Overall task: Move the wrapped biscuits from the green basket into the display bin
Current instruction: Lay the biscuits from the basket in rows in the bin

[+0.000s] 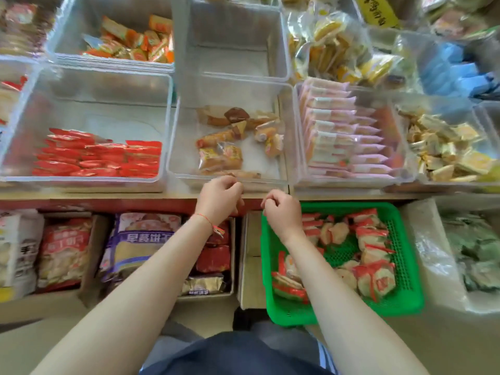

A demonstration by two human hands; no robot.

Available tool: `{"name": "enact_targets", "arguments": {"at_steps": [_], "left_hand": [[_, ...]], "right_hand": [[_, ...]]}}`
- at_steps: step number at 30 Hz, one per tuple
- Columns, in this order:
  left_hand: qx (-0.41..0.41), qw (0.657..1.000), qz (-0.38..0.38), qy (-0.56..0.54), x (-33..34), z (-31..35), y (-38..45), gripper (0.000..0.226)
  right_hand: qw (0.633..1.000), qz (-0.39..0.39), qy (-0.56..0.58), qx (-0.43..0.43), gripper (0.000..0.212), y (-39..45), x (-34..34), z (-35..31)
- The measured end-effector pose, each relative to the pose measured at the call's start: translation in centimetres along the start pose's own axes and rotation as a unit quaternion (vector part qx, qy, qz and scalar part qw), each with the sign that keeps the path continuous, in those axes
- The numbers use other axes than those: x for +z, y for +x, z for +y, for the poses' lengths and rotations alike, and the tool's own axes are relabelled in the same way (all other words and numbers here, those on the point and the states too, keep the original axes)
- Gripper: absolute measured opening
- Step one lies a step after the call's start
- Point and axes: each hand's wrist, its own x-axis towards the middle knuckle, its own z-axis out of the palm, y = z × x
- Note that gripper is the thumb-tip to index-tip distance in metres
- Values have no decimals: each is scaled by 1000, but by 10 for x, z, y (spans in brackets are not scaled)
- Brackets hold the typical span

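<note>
With both my left hand [219, 197] and right hand [281, 212] curled and seemingly holding nothing, the wrapped biscuits [370, 239] remain in the green basket [405, 299]; reaching carelessly, I could drop them short of the display bin [230, 180].

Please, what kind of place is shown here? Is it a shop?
Most likely a snack shop or a market stall. Clear display bins stand in rows, each with one kind of wrapped snack; cardboard boxes of bagged stock sit below the shelf; and a green basket of wrapped biscuits waits for restocking.
</note>
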Motion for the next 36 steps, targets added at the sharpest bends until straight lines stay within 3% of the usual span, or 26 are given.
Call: {"name": "enact_targets", "arguments": {"at_steps": [4, 8, 12, 16, 18, 19, 21, 23, 25, 29, 31, 33, 36], "left_hand": [[-36, 993, -99, 56, 102, 5, -9, 19], [-104, 979, -161, 76, 173, -5, -5, 16], [-140, 951, -207, 181, 220, -22, -1, 33], [-179, 893, -259, 323, 239, -53, -14, 58], [-181, 875, -272, 358, 243, -67, -22, 62], [-186, 878, -270, 349, 244, -71, -26, 63], [-184, 898, -240, 320, 246, -75, -32, 64], [-173, 921, -183, 297, 247, -75, -36, 66], [-189, 943, -119, 247, 247, -76, -35, 70], [-307, 947, -58, 75, 243, -81, -22, 75], [-337, 939, -65, -9, 240, -79, -21, 59], [-339, 938, -68, -29, 239, -78, -21, 44], [-348, 934, -51, -55, 241, -77, -19, 39]], "right_hand": [[991, -23, -66, 112, 18, 4, -52, 100], [959, -195, -124, 162, 19, 8, -67, 166], [915, -346, -141, 153, 40, -1, -71, 199], [895, -392, -139, 161, 93, -19, -72, 223], [880, -415, -171, 157, 104, -23, -74, 230], [871, -423, -189, 161, 99, -24, -76, 231], [871, -417, -211, 149, 64, -25, -81, 232], [886, -396, -199, 134, 28, -24, -87, 231], [904, -369, -178, 125, 11, -22, -93, 231], [930, -316, -136, 126, 9, -13, -107, 227], [941, -293, -119, 116, 10, -8, -115, 224], [952, -272, -68, 119, 8, -3, -123, 220], [962, -237, 2, 139, 7, 2, -130, 218]]}}
